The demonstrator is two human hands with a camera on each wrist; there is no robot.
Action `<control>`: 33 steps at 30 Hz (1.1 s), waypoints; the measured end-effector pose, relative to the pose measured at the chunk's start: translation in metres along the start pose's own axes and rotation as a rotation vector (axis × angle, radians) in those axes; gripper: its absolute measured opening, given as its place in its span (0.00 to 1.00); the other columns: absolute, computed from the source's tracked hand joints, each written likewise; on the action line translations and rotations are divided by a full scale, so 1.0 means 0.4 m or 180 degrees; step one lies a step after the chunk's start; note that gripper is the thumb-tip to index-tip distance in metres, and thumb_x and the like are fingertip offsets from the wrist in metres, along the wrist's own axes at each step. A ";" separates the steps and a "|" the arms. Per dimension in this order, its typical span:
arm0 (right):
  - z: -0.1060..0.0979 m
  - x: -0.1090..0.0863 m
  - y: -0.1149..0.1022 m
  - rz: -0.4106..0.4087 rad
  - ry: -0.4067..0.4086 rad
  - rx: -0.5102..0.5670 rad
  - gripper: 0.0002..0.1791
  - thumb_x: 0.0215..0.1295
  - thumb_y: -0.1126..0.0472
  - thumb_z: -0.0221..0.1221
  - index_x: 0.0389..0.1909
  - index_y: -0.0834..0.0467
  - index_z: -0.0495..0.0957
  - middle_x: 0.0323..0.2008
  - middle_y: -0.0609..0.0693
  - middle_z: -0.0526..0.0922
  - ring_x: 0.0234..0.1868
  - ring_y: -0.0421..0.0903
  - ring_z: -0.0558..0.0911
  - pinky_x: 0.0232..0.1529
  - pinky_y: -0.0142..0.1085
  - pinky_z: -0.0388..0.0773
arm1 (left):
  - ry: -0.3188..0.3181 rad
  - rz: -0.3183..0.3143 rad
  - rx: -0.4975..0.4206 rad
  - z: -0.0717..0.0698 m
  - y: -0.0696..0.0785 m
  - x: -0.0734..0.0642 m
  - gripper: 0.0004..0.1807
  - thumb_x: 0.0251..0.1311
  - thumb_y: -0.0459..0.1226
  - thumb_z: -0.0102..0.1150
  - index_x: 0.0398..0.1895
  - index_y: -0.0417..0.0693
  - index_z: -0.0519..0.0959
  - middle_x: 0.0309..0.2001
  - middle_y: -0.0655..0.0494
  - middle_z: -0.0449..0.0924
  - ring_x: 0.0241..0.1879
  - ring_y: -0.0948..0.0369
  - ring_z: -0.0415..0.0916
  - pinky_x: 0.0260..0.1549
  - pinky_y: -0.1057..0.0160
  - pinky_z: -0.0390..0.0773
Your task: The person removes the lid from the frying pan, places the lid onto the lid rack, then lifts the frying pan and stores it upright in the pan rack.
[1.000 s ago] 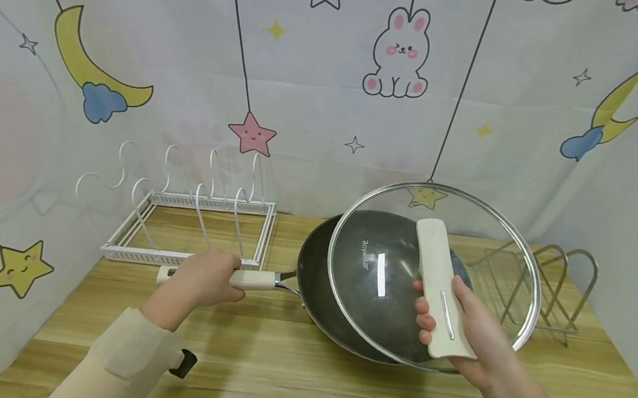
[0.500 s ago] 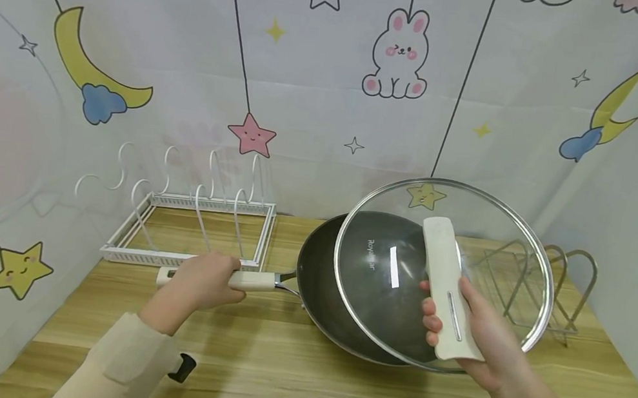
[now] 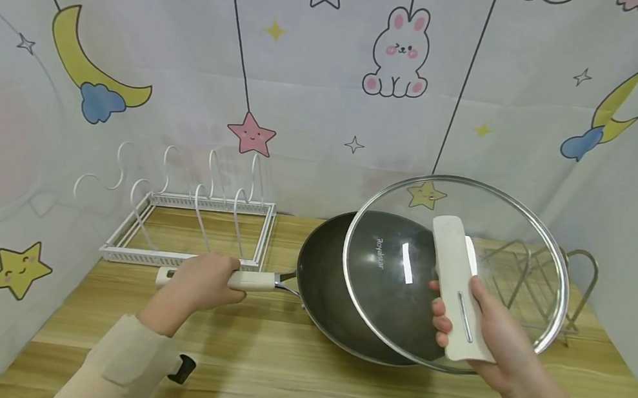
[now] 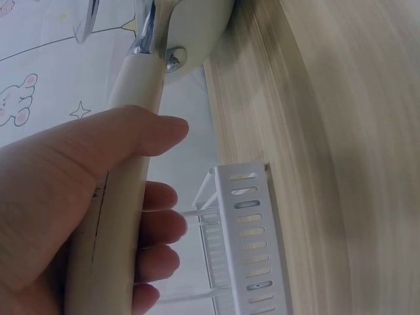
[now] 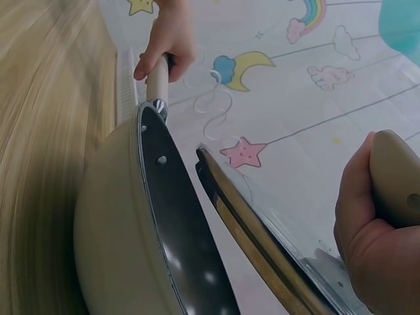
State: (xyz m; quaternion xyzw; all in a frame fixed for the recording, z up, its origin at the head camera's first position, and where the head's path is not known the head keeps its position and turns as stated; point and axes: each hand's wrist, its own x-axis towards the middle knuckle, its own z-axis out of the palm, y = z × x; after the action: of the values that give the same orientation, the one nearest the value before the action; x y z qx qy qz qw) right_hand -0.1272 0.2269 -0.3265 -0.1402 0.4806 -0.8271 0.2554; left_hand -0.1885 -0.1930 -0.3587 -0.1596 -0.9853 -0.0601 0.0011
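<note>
My left hand (image 3: 202, 282) grips the cream handle (image 4: 111, 216) of a dark-lined wok (image 3: 319, 277), fingers curled round it. In the right wrist view the cream outside of the wok (image 5: 108, 223) shows close to the table. With my right hand (image 3: 498, 347) I hold a glass lid (image 3: 369, 301) by its long cream handle (image 3: 456, 285). The lid is tilted and raised over the right part of the wok, overlapping it in the head view. A gap shows between lid rim and wok rim in the right wrist view.
A white wire rack (image 3: 184, 257) with curved prongs stands at the back left, beside the wok handle. At the right, partly seen through the lid, is a metal rack (image 3: 580, 298) of arches. A printed curtain (image 3: 318, 95) hangs behind the wooden table (image 3: 275, 389).
My right hand has carried the lid to the right and slightly up, uncovering more of the wok in the head view. The left hand and the wok have stayed in place.
</note>
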 end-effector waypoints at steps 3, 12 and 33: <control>-0.002 -0.003 -0.002 -0.0004 0.0038 -0.0008 0.30 0.74 0.41 0.27 0.58 0.59 0.62 0.37 0.50 0.78 0.32 0.41 0.78 0.35 0.33 0.80 | 0.0006 0.0003 -0.0009 0.001 0.000 0.001 0.14 0.43 0.47 0.66 0.19 0.53 0.70 0.17 0.61 0.68 0.19 0.61 0.64 0.16 0.61 0.64; -0.010 -0.015 -0.009 0.0023 0.0001 -0.0039 0.30 0.74 0.41 0.25 0.58 0.58 0.63 0.38 0.50 0.78 0.32 0.41 0.78 0.35 0.33 0.81 | 0.0013 0.0036 -0.0017 0.002 0.000 0.001 0.15 0.43 0.47 0.66 0.19 0.53 0.70 0.17 0.61 0.68 0.19 0.61 0.64 0.17 0.61 0.65; -0.031 -0.041 -0.044 -0.0015 0.0073 -0.0096 0.29 0.74 0.42 0.27 0.59 0.58 0.61 0.38 0.51 0.78 0.32 0.43 0.78 0.35 0.34 0.81 | -0.0110 -0.0064 0.0041 0.000 0.000 0.009 0.14 0.42 0.48 0.63 0.17 0.53 0.69 0.17 0.60 0.67 0.18 0.61 0.63 0.15 0.61 0.62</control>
State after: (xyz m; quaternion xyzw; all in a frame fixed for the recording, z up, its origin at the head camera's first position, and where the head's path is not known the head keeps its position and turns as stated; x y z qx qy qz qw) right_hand -0.1244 0.2520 -0.3173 -0.1356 0.4956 -0.8220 0.2458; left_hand -0.1919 -0.1919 -0.3587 -0.1506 -0.9871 -0.0511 -0.0155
